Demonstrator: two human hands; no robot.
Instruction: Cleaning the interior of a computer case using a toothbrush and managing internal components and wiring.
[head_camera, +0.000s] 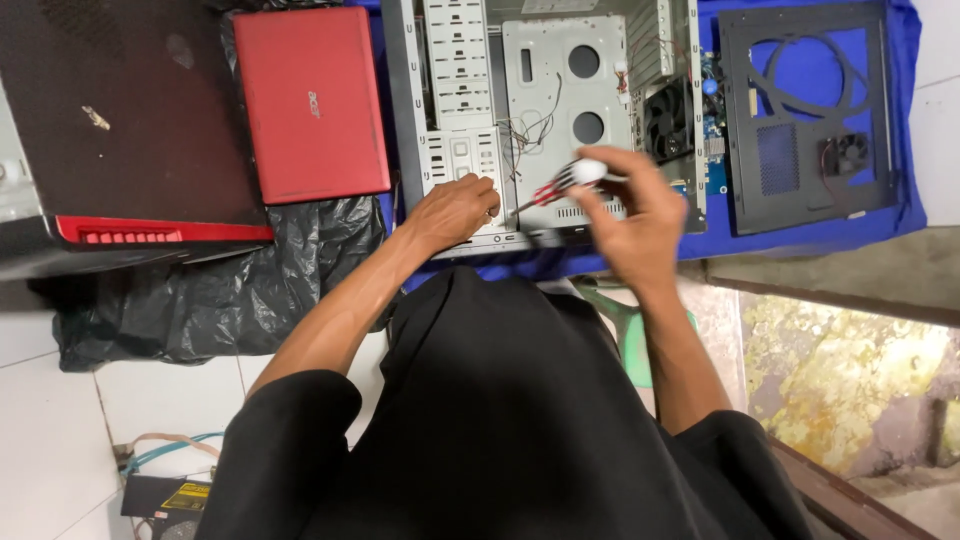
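Two hands work over an opened desktop computer case (560, 110) lying on a blue cloth (800, 240) on the counter. The left hand (455, 210) reaches forward from a bare, nearly straight forearm and rests knuckles-up on the near edge of the case, just below the perforated drive bay (460, 100); its fingers curl down over the metal rim, so it is closed on the frame. The right hand (630, 215) comes in from the right with the elbow bent and the wrist turned inward, fingers wrapped around a screwdriver (565, 180) with a white and red handle. The tool lies nearly level, its tip pointing left toward the left hand, above the case's lower edge. A red laptop (310, 100) lies left of the case, a black side panel (805, 110) to its right.
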